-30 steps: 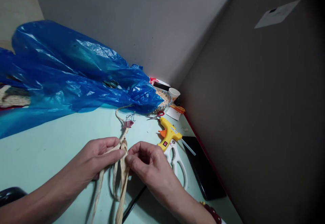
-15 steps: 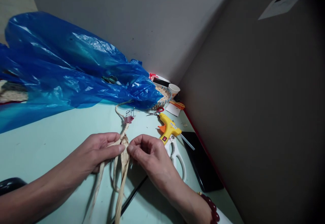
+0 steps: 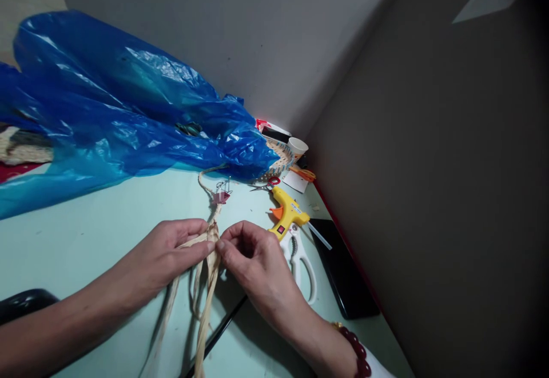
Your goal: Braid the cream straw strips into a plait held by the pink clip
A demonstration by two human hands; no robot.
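Pale dried-husk strips (image 3: pixel 213 263) hang down from a thin twisted cord, whose upper part a dark pink binder clip (image 3: pixel 221 197) grips on the table. My left hand (image 3: pixel 180 252) is closed, with a strip between thumb and fingers, just below the clip. From the other side, my right hand (image 3: pixel 253 255) pinches the edge of the widest strip between thumb and forefinger. Both sets of fingertips nearly meet at the strips. Several loose ends trail toward the front edge of the view.
A big blue plastic bag (image 3: pixel 128 98) covers the back left. To the right are a yellow glue gun (image 3: pixel 289 209), white-handled shears (image 3: pixel 306 272), small red-handled scissors (image 3: pixel 273 181), a black flat device (image 3: pixel 343 275), a paper cup (image 3: pixel 298 146) and a woven basket (image 3: pixel 281 158).
My hands stay at the strips; the widest strip looks more gathered between the fingertips. The whole view has shifted slightly.
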